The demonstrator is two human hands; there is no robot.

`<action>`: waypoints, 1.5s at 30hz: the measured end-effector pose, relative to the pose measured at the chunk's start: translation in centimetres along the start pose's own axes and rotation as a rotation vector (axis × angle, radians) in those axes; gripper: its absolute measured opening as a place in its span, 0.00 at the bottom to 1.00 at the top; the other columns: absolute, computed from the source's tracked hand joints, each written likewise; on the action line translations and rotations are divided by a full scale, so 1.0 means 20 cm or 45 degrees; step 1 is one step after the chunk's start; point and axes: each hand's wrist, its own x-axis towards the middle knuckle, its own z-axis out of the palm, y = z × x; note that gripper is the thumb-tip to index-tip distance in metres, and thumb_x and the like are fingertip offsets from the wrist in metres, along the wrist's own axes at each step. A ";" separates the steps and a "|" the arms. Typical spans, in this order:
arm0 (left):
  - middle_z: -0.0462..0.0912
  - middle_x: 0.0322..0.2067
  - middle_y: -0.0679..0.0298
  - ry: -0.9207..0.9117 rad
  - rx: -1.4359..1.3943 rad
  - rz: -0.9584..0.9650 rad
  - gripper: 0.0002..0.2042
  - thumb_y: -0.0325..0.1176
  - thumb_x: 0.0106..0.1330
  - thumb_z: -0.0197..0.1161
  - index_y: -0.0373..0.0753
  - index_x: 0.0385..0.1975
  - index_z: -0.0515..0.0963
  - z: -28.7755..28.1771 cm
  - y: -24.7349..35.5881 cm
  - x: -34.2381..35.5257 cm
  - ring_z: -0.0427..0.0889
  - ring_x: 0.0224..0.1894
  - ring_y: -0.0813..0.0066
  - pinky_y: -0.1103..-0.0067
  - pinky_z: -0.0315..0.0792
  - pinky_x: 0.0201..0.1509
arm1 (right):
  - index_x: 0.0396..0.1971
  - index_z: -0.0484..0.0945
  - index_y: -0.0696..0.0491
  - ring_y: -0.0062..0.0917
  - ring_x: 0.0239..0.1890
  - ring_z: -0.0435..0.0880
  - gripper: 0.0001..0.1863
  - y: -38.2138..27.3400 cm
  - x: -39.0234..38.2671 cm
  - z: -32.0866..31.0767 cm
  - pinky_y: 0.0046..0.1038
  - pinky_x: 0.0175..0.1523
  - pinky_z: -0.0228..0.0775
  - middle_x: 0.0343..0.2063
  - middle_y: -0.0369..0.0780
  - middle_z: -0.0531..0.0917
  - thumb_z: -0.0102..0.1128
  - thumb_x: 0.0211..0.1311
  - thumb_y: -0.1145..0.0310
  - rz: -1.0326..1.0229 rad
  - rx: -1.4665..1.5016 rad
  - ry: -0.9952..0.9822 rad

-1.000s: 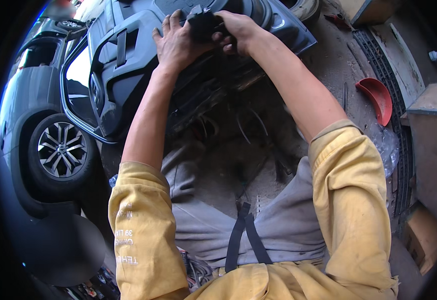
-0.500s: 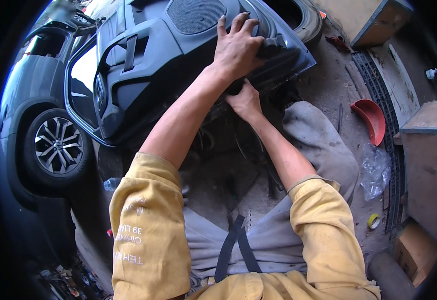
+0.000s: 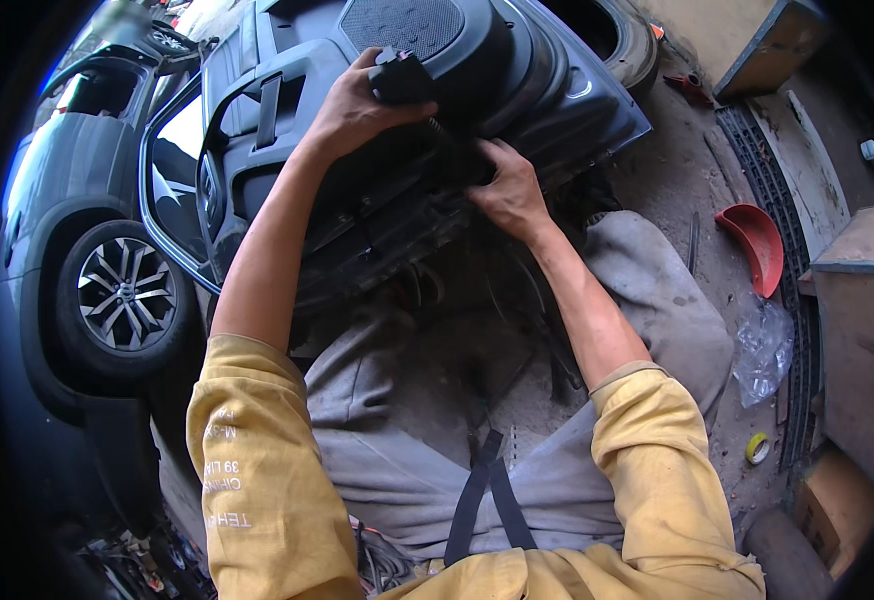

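Head view, left hand (image 3: 349, 115): fingers and thumb pinching a black block (image 3: 397, 82), likely steadying its weight.
Right hand (image 3: 510, 192): fingers curled beside deep shadow; I cannot tell whether they pinch anything.
Ribbed tube (image 3: 438, 127): between both hands' fingers, perhaps hanging from the block.
Door panel (image 3: 312, 88): beneath the fingers, smooth moulded dark plastic.
Speaker grille (image 3: 402, 26): just beyond the left fingers, rounded, fine mesh.

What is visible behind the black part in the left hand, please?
The car door panel shows around the black part, with its mesh grille just beyond. The area directly behind the part and left hand is covered and unseen.
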 end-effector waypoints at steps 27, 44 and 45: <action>0.80 0.39 0.67 0.015 -0.466 -0.393 0.24 0.52 0.52 0.76 0.37 0.39 0.84 -0.08 0.10 0.01 0.79 0.46 0.74 0.77 0.69 0.54 | 0.55 0.73 0.61 0.33 0.39 0.84 0.19 -0.14 -0.05 0.12 0.32 0.40 0.81 0.42 0.44 0.82 0.57 0.62 0.77 0.772 1.410 0.387; 0.85 0.34 0.64 0.118 -0.561 -0.593 0.26 0.49 0.51 0.78 0.31 0.39 0.83 -0.10 0.08 -0.05 0.82 0.37 0.77 0.81 0.74 0.47 | 0.56 0.73 0.57 0.26 0.49 0.80 0.20 -0.08 -0.10 0.30 0.31 0.56 0.70 0.49 0.37 0.81 0.61 0.66 0.69 0.926 1.735 0.581; 0.85 0.34 0.64 0.129 -0.561 -0.585 0.26 0.49 0.51 0.78 0.31 0.39 0.83 -0.10 0.09 -0.05 0.82 0.37 0.77 0.81 0.74 0.46 | 0.56 0.73 0.55 0.27 0.50 0.79 0.20 -0.10 -0.11 0.31 0.33 0.56 0.70 0.50 0.37 0.81 0.60 0.67 0.67 0.965 1.720 0.596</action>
